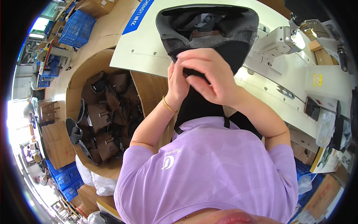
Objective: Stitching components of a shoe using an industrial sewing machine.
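At far left we log blue plastic crates (76,27) on the floor, with more cardboard boxes beyond them. Next, a large open cardboard carton (80,74) beside the table, filled with brown and black sewn pieces (108,112) heaped loosely. Below it, white bags (97,183) and further blue crates.

Centre: our left hand (176,84), a gold bangle (168,105) at the wrist, is closed with its fingers pinching the lower edge of a dark grey and black fabric piece (207,28). Our right hand (210,72) lies just beside and partly over the left, fingers curled shut on the same edge. The fabric piece is held up above the white worktable (143,48), its open upper part showing a grey lining with a brown patch inside; black fabric hangs down from our hands toward our lilac shirt (209,164).

Right: a white sewing machine (279,39) stands on the table, touching nothing we hold. Small scissors (285,91) lie on the table surface, then a dark flat device (311,106) near the table's edge. A yellow label sits on a white box at far right.
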The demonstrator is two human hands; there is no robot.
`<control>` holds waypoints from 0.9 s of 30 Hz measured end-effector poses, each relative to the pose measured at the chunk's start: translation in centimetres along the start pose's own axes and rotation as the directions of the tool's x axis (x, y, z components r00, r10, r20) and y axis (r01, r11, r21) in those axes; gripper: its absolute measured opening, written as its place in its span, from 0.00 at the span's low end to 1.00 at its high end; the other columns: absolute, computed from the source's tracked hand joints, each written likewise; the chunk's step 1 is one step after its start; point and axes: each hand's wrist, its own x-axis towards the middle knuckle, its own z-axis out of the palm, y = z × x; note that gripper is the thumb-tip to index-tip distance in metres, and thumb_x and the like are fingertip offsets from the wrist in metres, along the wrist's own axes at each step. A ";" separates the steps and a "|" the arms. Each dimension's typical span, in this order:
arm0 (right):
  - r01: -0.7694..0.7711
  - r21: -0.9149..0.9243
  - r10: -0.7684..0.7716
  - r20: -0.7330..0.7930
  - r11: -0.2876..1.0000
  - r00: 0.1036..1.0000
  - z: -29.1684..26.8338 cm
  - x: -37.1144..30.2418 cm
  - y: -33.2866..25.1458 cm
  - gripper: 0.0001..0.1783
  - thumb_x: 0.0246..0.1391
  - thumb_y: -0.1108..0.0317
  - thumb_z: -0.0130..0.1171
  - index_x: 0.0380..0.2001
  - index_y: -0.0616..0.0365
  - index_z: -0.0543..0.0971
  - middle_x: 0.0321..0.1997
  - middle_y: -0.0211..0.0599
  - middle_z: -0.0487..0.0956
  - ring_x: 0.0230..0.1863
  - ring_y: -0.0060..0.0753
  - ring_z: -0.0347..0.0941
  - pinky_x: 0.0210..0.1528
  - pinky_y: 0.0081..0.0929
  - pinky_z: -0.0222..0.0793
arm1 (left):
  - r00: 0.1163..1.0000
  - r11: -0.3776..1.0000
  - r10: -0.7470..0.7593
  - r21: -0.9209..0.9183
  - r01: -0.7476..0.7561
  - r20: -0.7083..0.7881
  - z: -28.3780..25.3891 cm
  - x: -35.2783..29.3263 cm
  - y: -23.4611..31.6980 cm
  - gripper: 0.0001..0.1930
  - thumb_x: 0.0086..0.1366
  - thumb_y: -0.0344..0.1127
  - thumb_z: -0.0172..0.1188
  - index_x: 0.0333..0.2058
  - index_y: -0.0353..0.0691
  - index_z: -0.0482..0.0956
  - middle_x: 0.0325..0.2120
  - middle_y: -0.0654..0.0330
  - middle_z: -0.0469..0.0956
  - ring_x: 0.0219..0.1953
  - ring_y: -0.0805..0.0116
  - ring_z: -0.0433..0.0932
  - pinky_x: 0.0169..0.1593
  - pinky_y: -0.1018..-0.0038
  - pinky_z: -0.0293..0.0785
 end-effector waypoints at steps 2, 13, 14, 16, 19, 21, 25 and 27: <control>-0.149 -0.341 0.123 -0.098 0.928 0.988 -0.2 -2.1 0.4 0.26 0.51 0.64 0.59 0.51 0.65 0.68 0.56 0.47 0.69 0.53 0.47 0.68 0.53 0.40 0.63 | 0.779 0.168 -0.580 -0.902 0.399 0.237 1.0 1.5 2.3 0.28 0.72 0.53 0.33 0.49 0.35 0.72 0.45 0.59 0.76 0.48 0.66 0.74 0.50 0.76 0.68; -0.082 -0.364 0.235 0.400 0.928 0.886 0.4 -3.2 -1.8 0.43 0.44 0.48 0.58 0.57 0.70 0.63 0.65 0.53 0.59 0.68 0.49 0.52 0.67 0.44 0.48 | 0.667 0.086 -0.593 -0.788 0.610 0.451 0.4 -0.7 0.8 0.23 0.71 0.50 0.36 0.50 0.37 0.67 0.50 0.56 0.70 0.50 0.70 0.71 0.48 0.71 0.69; -0.076 -0.280 0.204 0.463 0.957 0.863 0.3 -3.8 -2.0 0.43 0.44 0.49 0.59 0.57 0.69 0.63 0.64 0.53 0.60 0.67 0.50 0.53 0.67 0.44 0.49 | 0.618 0.011 -0.646 -0.804 0.594 0.448 0.9 -0.7 0.0 0.19 0.71 0.46 0.42 0.46 0.37 0.71 0.45 0.56 0.74 0.43 0.72 0.74 0.42 0.74 0.72; -0.159 -0.287 0.294 0.523 0.945 0.800 -1.1 -4.6 -1.5 0.40 0.48 0.50 0.57 0.57 0.69 0.64 0.63 0.55 0.62 0.66 0.53 0.54 0.66 0.46 0.50 | 0.658 0.267 -0.552 -0.639 0.722 0.512 1.5 1.5 1.7 0.14 0.68 0.43 0.50 0.37 0.37 0.76 0.31 0.63 0.77 0.29 0.76 0.74 0.33 0.77 0.72; -0.193 -0.416 0.332 0.293 0.889 0.897 -1.4 -4.8 -0.9 0.38 0.58 0.48 0.47 0.60 0.68 0.60 0.65 0.56 0.58 0.67 0.55 0.53 0.65 0.49 0.48 | 0.695 0.237 -0.630 -0.768 0.595 0.345 1.3 2.1 3.4 0.12 0.64 0.41 0.58 0.33 0.37 0.79 0.27 0.66 0.78 0.29 0.79 0.75 0.32 0.81 0.70; -0.144 -0.620 0.325 0.190 0.771 0.926 -0.7 -4.6 -0.9 0.39 0.61 0.45 0.41 0.63 0.68 0.56 0.67 0.56 0.55 0.68 0.56 0.50 0.66 0.51 0.44 | 0.675 0.159 -0.648 -0.805 0.572 0.351 1.2 1.9 3.3 0.12 0.65 0.41 0.56 0.36 0.36 0.79 0.29 0.67 0.78 0.30 0.80 0.74 0.32 0.80 0.70; -0.101 -0.419 0.274 0.377 0.903 0.885 0.9 -5.8 -3.6 0.38 0.61 0.46 0.41 0.62 0.68 0.57 0.67 0.57 0.55 0.68 0.57 0.51 0.64 0.53 0.46 | 0.654 0.167 -0.643 -0.761 0.627 0.398 0.8 3.2 4.2 0.13 0.60 0.35 0.59 0.41 0.33 0.78 0.34 0.62 0.79 0.35 0.76 0.75 0.37 0.76 0.72; -0.066 -0.337 0.217 0.432 0.939 0.875 -0.2 -6.8 -4.7 0.35 0.62 0.49 0.45 0.60 0.69 0.59 0.65 0.58 0.58 0.66 0.57 0.55 0.63 0.51 0.51 | 0.693 0.231 -0.634 -0.771 0.593 0.343 0.3 3.8 4.7 0.13 0.59 0.33 0.61 0.41 0.33 0.78 0.35 0.61 0.79 0.35 0.75 0.75 0.38 0.75 0.73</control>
